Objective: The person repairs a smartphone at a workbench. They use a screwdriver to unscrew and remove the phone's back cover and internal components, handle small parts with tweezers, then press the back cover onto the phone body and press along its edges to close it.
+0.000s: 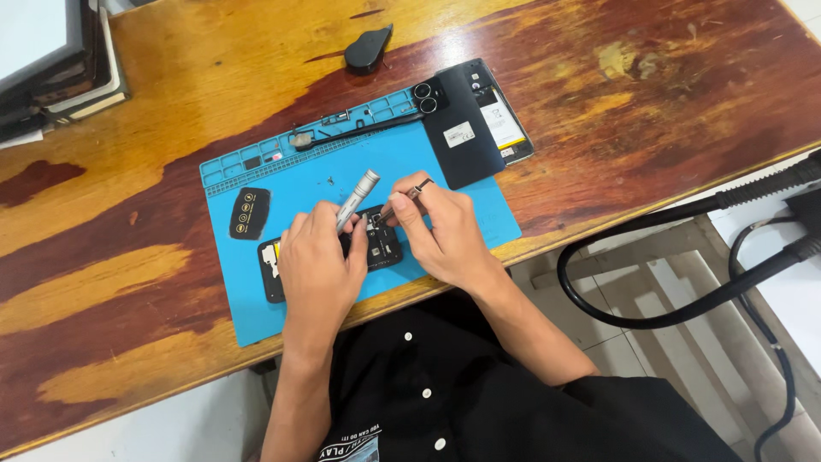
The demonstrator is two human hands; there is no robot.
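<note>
While your left hand (318,261) grips the silver screwdriver (357,198) and right-hand fingers (409,210) pinch tweezers (402,202), the opened phone (376,248) lies centre-frame on the blue mat (256,316), its back cover (462,128) already off, internals still being worked

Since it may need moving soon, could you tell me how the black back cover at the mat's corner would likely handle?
The back cover looks thin and flat, so probably light and slightly bendy. Its glossy face may be slippery. It overhangs the blue mat, so a push could tilt it.
</note>
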